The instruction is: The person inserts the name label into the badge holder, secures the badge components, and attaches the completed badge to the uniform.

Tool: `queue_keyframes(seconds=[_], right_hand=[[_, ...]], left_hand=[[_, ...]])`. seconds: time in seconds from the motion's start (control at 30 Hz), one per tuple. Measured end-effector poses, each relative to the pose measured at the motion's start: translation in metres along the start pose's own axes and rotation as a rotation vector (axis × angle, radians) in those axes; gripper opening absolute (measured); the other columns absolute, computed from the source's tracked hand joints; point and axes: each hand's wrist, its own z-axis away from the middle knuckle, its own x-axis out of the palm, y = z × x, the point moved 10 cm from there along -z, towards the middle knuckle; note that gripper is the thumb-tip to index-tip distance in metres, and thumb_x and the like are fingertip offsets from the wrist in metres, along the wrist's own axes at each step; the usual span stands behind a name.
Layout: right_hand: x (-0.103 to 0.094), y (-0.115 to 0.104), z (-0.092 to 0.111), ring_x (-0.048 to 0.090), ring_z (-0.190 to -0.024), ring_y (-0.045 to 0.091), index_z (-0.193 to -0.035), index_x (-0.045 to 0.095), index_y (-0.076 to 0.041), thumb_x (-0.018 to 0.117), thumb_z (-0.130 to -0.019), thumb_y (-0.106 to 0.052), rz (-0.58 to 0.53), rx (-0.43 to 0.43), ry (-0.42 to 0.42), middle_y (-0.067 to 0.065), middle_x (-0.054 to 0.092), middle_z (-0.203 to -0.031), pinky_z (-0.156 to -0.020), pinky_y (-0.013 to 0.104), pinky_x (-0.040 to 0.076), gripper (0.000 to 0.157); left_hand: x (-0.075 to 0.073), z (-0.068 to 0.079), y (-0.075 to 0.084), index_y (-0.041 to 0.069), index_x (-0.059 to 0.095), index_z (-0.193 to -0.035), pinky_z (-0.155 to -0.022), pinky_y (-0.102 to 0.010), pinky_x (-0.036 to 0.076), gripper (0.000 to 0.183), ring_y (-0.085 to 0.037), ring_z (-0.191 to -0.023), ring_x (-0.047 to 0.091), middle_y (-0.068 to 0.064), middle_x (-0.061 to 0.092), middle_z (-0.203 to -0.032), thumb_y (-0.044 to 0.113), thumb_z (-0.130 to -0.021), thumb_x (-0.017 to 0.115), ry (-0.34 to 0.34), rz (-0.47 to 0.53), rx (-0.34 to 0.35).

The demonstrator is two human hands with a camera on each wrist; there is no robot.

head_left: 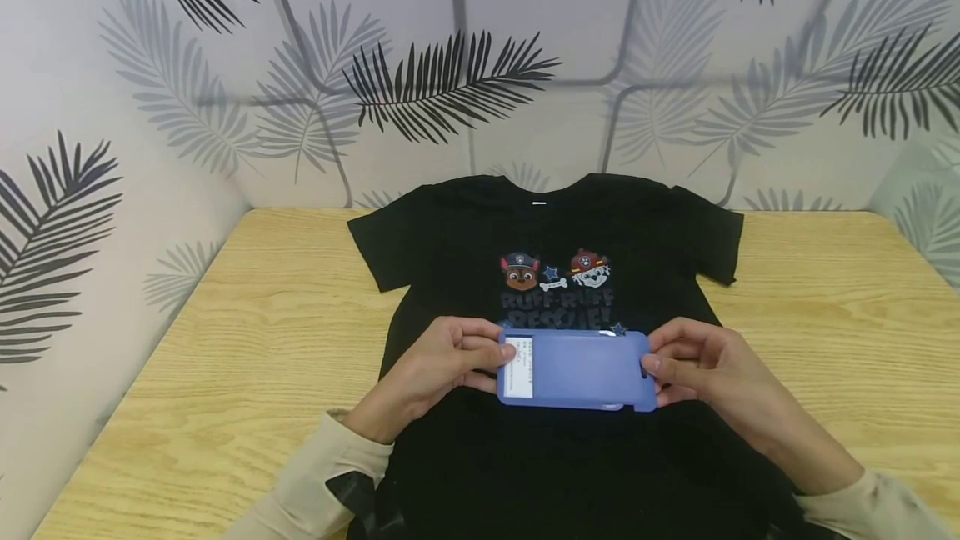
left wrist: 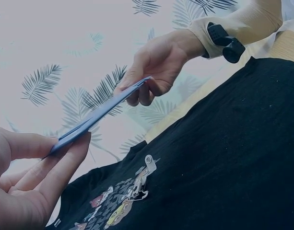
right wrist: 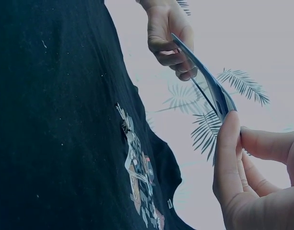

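A flat blue badge holder (head_left: 581, 369), with a white printed label (head_left: 519, 367) at its left end and a slot at its right end, is held sideways above a black T-shirt (head_left: 525, 473). My left hand (head_left: 450, 361) pinches the label end, thumb on the front and fingers behind. At the slotted end, my right hand (head_left: 693, 361) grips the edge between thumb and fingers. Both wrist views show the holder nearly edge-on, raised off the shirt. A clear strap with a snap and metal clip (left wrist: 146, 167) lies over the shirt print, below the holder.
The T-shirt lies spread on a wooden table (head_left: 247, 315), its neckline toward the back. Cartoon dog heads (head_left: 555, 271) and lettering are printed on its chest. A leaf-patterned wall covering (head_left: 420, 107) stands behind the table.
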Motion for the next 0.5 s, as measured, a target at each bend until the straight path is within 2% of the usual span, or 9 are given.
queue_keyframes(seconds=[0.5], right_hand=[[0.0031,0.0001,-0.0013,0.066,-0.070,0.016,-0.101,0.061,-0.006,0.060,-0.094,-0.003,0.007,-0.006,-0.010,0.003,0.068,-0.085,-0.065,0.033,0.059,0.008]], left_hand=[[0.0019,-0.0006,0.0002,-0.015,0.058,-0.110,-0.075,-0.043,0.058,0.025,-0.021,-0.079,0.070,-0.025,0.069,-0.103,0.000,-0.090,0.063,-0.016,0.002,0.010]])
